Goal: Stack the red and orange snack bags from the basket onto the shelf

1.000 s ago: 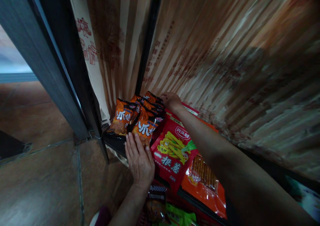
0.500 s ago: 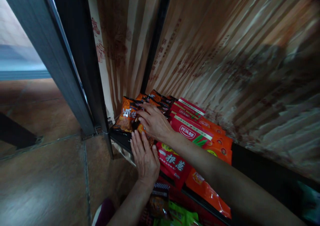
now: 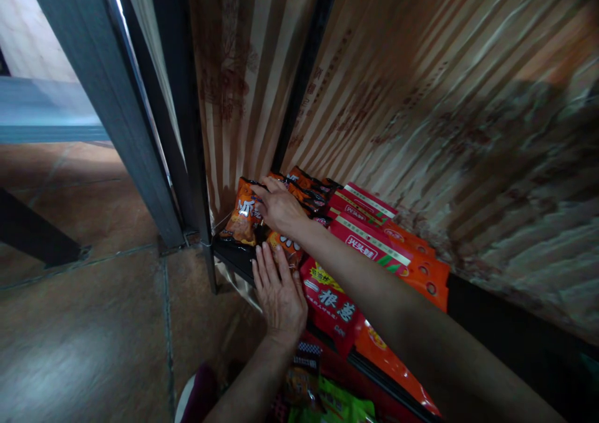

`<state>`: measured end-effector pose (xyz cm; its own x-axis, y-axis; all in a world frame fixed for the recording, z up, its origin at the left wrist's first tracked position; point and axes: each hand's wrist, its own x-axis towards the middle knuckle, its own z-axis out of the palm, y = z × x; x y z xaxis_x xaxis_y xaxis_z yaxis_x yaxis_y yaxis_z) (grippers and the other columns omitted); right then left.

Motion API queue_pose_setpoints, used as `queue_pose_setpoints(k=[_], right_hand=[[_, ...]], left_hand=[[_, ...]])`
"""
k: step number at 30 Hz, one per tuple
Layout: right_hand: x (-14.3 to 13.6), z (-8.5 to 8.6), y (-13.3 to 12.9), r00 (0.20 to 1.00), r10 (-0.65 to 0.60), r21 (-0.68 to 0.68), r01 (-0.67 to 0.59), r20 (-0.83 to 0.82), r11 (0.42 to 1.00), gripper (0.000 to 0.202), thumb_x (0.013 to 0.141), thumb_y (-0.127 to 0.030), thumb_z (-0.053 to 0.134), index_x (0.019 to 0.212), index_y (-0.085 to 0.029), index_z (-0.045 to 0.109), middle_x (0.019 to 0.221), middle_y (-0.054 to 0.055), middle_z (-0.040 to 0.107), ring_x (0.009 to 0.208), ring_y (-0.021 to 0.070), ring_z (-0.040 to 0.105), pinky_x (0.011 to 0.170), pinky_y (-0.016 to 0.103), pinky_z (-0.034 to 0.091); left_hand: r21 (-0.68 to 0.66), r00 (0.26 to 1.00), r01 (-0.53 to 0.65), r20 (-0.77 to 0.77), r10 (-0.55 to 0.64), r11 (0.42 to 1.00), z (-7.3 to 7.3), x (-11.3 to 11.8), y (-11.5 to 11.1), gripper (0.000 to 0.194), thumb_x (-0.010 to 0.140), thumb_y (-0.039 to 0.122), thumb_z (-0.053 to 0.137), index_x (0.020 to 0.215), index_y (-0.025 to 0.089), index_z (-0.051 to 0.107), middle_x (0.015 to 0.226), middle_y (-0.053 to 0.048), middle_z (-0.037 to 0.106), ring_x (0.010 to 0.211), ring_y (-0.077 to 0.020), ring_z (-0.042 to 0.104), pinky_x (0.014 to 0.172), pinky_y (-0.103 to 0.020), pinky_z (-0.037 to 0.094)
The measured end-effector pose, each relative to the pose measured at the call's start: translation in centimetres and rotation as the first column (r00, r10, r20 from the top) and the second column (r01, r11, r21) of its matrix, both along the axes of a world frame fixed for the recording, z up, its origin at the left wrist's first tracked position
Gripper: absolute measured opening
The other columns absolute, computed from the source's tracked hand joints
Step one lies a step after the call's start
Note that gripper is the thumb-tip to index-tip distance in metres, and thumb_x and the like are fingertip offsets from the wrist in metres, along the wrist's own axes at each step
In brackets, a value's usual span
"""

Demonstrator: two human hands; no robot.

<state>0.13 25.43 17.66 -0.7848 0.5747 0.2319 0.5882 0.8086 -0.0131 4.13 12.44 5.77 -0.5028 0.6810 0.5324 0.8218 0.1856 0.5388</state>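
Observation:
Orange-and-black snack bags fill the corner end of a dark shelf. My right hand [image 3: 282, 209] reaches across with its fingers stretched over the upper right edge of the leftmost snack bag [image 3: 244, 214]; its thumb is partly hidden. Below it, my left hand [image 3: 281, 295] lies flat with fingers extended. Its fingertips are at the shelf's front edge, by another orange snack bag [image 3: 286, 247] lying between the two hands. Beside them sits a red snack packet [image 3: 330, 304] with white lettering, partly covered by my right forearm.
More red packets [image 3: 362, 242] and orange packets [image 3: 428, 282] stand to the right. A green packet [image 3: 344, 404] shows on a lower level. A dark metal post [image 3: 199, 161] rises at the shelf's left corner. Striped paper sheeting [image 3: 397, 98] backs the shelf; the tiled floor [image 3: 93, 342] is at left.
The view has shifted slightly, moving the scene rightward. My right hand has moved toward the top of the leftmost bag, and more of the orange bag between my hands shows.

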Motion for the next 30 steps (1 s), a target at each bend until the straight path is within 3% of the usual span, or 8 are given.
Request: queue_pose_setpoints(k=[3, 6, 11, 15, 21, 30], right_hand=[[-1.4, -0.1, 1.0, 0.999, -0.002, -0.07, 0.006, 0.052, 0.998, 0.053, 0.09, -0.035, 0.047, 0.14, -0.019, 0.038, 0.137, 0.014, 0.046, 0.13, 0.0262, 0.037, 0.104, 0.041, 0.034], [-1.9, 0.1, 1.0, 0.997, -0.028, -0.066, 0.033, 0.07, 0.997, 0.054, 0.09, -0.041, 0.047, 0.14, -0.021, 0.038, 0.128, 0.013, 0.053, 0.119, 0.0251, 0.047, 0.098, 0.038, 0.039], [-1.9, 1.1, 0.3, 0.992, -0.099, 0.055, 0.095, 0.076, 0.994, 0.042, 0.089, -0.038, 0.048, 0.129, -0.025, 0.052, 0.114, 0.01, 0.058, 0.105, 0.0238, 0.055, 0.089, 0.034, 0.043], [-2.2, 1.3, 1.2, 0.987, -0.137, 0.025, 0.136, 0.082, 0.99, 0.041, 0.087, -0.039, 0.052, 0.125, -0.024, 0.054, 0.108, 0.009, 0.062, 0.101, 0.0224, 0.058, 0.086, 0.032, 0.044], [-2.9, 0.4, 2.6, 0.971, -0.215, 0.011, 0.215, 0.108, 0.976, 0.031, 0.089, -0.038, 0.047, 0.099, -0.017, 0.067, 0.104, 0.011, 0.065, 0.099, 0.0221, 0.06, 0.083, 0.029, 0.045], [-2.9, -0.1, 2.0, 0.962, -0.262, 0.028, 0.261, 0.08, 0.965, 0.032, 0.092, -0.025, 0.036, 0.103, -0.015, 0.064, 0.106, 0.013, 0.064, 0.093, 0.0237, 0.064, 0.077, 0.031, 0.047]], left_hand=[[-0.005, 1.0, -0.008, -0.006, 0.008, 1.0, -0.1, 0.0, 0.1, 0.055, 0.089, 0.02, 0.044, 0.14, 0.004, 0.033, 0.146, -0.025, 0.032, 0.142, -0.0311, 0.014, 0.11, -0.053, 0.026], [-0.008, 1.0, -0.015, -0.021, 0.015, 1.0, -0.1, 0.0, 0.2, 0.054, 0.089, 0.02, 0.045, 0.139, 0.003, 0.035, 0.146, -0.025, 0.033, 0.141, -0.0318, 0.015, 0.11, -0.053, 0.027], [0.0, 0.999, -0.012, -0.033, 0.012, 1.0, 0.1, 0.0, 0.0, 0.053, 0.088, 0.02, 0.046, 0.138, 0.003, 0.037, 0.145, -0.026, 0.034, 0.141, -0.0327, 0.017, 0.109, -0.053, 0.028], [0.007, 1.0, -0.016, -0.027, 0.016, 1.0, 0.2, 0.1, 0.0, 0.051, 0.088, 0.018, 0.046, 0.136, 0.003, 0.04, 0.144, -0.026, 0.036, 0.14, -0.0337, 0.02, 0.108, -0.053, 0.029], [0.008, 1.0, -0.003, -0.006, 0.003, 1.0, 0.4, 0.2, 0.0, 0.052, 0.088, 0.018, 0.045, 0.138, 0.004, 0.038, 0.144, -0.025, 0.036, 0.14, -0.0334, 0.019, 0.108, -0.054, 0.029], [-0.008, 1.0, 0.004, 0.006, -0.004, 1.0, 0.0, 0.2, 0.1, 0.053, 0.088, 0.019, 0.047, 0.138, 0.004, 0.037, 0.145, -0.025, 0.035, 0.14, -0.034, 0.019, 0.108, -0.053, 0.029]])
